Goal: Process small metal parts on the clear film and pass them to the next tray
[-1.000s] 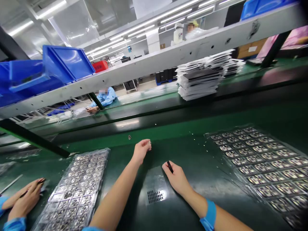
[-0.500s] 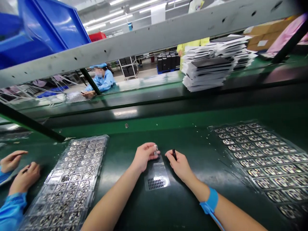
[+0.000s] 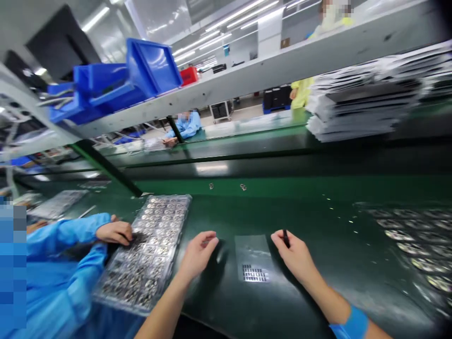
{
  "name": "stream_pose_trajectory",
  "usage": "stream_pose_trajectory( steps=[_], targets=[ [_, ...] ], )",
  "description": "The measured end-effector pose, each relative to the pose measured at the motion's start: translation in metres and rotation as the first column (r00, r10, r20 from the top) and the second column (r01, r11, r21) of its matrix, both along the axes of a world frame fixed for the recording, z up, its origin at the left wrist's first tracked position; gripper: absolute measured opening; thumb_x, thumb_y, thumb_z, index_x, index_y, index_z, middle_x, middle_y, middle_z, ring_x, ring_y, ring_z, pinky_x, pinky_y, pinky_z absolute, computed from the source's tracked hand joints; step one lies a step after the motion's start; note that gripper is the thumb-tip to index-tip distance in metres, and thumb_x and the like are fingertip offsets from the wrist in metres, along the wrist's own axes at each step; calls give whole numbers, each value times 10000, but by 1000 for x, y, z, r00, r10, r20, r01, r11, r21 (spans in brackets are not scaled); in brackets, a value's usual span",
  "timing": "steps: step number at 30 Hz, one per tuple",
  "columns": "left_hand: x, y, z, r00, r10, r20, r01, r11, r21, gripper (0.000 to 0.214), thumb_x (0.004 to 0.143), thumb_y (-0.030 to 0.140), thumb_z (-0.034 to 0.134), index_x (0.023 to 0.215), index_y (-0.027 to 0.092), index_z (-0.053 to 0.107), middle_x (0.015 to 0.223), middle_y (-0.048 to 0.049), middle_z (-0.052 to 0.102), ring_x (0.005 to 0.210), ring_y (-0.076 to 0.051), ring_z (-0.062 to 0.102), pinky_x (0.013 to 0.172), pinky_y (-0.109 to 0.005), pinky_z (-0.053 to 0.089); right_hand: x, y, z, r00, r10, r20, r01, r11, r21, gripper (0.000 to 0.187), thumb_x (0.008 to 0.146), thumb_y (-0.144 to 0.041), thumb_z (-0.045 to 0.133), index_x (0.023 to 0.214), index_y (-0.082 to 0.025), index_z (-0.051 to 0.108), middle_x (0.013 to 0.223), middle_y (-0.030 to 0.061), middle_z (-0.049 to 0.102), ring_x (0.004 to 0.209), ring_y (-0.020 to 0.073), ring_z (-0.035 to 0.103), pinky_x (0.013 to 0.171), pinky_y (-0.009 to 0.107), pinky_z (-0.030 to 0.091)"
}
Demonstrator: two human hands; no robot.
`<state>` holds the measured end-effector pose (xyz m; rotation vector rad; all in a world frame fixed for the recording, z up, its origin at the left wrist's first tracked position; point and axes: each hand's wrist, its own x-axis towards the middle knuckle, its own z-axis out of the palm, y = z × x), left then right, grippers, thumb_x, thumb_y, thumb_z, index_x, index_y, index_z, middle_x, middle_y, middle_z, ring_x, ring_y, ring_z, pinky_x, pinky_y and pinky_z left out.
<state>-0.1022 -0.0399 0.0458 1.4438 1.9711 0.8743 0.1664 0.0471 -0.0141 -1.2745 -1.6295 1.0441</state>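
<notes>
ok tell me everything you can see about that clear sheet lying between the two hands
The clear sheet looks like thin, glossy transparent plastic film, roughly rectangular, lying flat on the dark green bench. Near its front edge sits a small grid of tiny pale squares. Neither the left hand nor the right hand touches it.

Clear sheet [image 3: 253, 256] lies between left hand [image 3: 197, 254] and right hand [image 3: 296, 256].
</notes>
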Motion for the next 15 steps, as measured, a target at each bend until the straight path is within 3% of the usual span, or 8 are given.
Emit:
stream_pose_trajectory(
  steps=[3,7,11,15],
  targets=[
    [-63,-32,18,913,175,-370,-187,982,3,378,883,413,454,1078,155,649,1096,-80,679,999,-197,626,892,-283,473,0,1,-3,998,-6,64,4,1000,26,357,861,-508,476,690,-201,540,555,-25,504,534,157,484,534,245,373],
    [-130,-41,40,790,277,-547,-360,932,-48,332,876,348,446,1005,138,668,1025,-109,694,965,-238,621,874,-320,445,0,0,-3,995,18,94,-25,997,73,369,858,-516,459,673,-206,538,554,-24,515,526,157,486,515,240,367],
    [-168,-27,47,733,242,-636,-444,879,-177,239,854,294,497,812,141,677,849,-101,702,871,-224,635,785,-290,438,1,0,-5,995,29,95,-38,994,98,380,857,-529,447,695,-203,554,588,-11,551,542,163,506,524,244,385],
    [-181,-19,47,741,164,-651,-446,845,-295,251,850,352,576,755,129,643,750,-51,668,743,-176,619,746,-310,452,1,2,-7,996,37,85,-46,994,102,393,857,-539,439,710,-198,568,610,2,577,557,170,521,525,246,395]
  ],
)
